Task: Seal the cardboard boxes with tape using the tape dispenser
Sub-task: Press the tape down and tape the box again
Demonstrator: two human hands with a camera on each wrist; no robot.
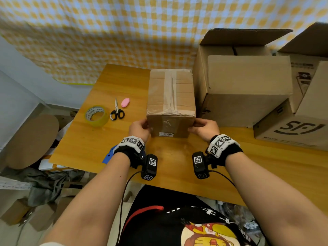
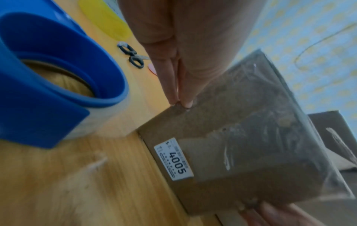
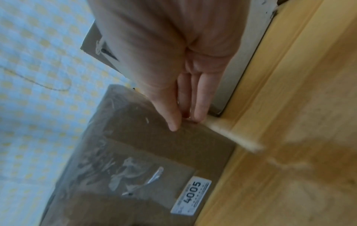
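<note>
A small cardboard box (image 1: 171, 96) stands mid-table, clear tape running along its top seam and down the near face, above a white "4005" label (image 1: 166, 134). My left hand (image 1: 140, 128) grips its near left corner and my right hand (image 1: 202, 127) grips its near right corner. The left wrist view shows my left hand's (image 2: 180, 104) fingertips on the box (image 2: 241, 137) edge. In the right wrist view my right hand (image 3: 185, 122) has its thumb on the front of the box (image 3: 135, 160), fingers on the side. The blue tape dispenser (image 2: 48, 85) lies by my left wrist, mostly hidden (image 1: 109, 154).
On the wooden table (image 1: 88, 148), left of the box, lie a yellow tape roll (image 1: 96, 115), black scissors (image 1: 117, 111) and a pink cutter (image 1: 125, 102). Large cardboard boxes (image 1: 248, 89) stand close on the right, one printed "SF" (image 1: 292, 128). Clutter lies on the floor beyond the left edge.
</note>
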